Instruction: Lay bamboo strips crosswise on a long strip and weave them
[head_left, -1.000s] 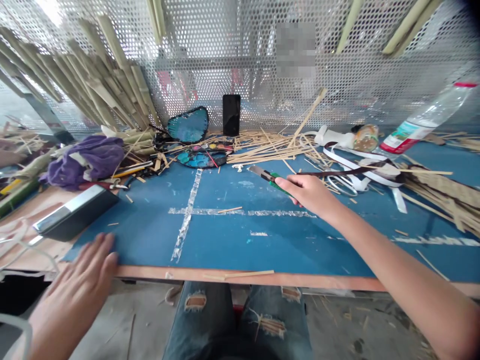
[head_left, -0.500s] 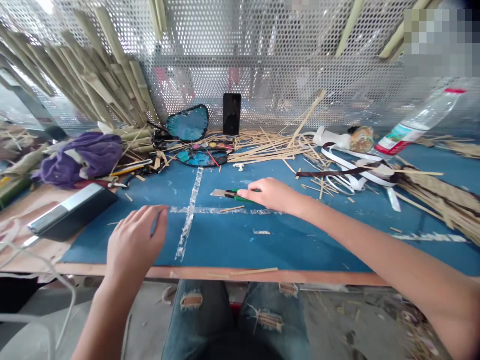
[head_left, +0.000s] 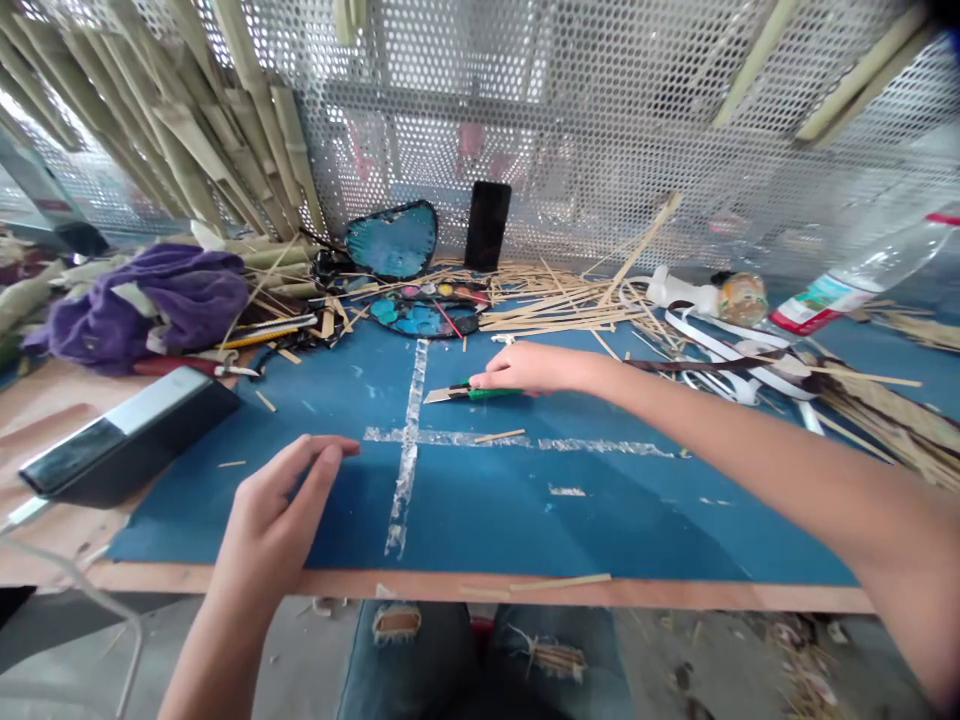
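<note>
My right hand [head_left: 534,367] reaches across the blue mat [head_left: 525,500] and grips a green-handled utility knife [head_left: 469,393], its blade pointing left just above the strip of tape. My left hand [head_left: 276,515] hovers over the mat's near left part, fingers loosely curled and apart, holding nothing. A short bamboo sliver [head_left: 499,437] lies on the tape line between the hands.
A dark box [head_left: 120,440] lies left of the mat, a purple cloth [head_left: 150,305] behind it. Bamboo strips [head_left: 570,300], a paint palette [head_left: 427,315], a black phone [head_left: 487,225], white bands [head_left: 720,345] and a plastic bottle [head_left: 862,275] crowd the back. Perforated metal screen behind.
My right hand brought the knife leftward and down to the mat. My left hand rose from the table's left edge onto the mat. The view shifted slightly.
</note>
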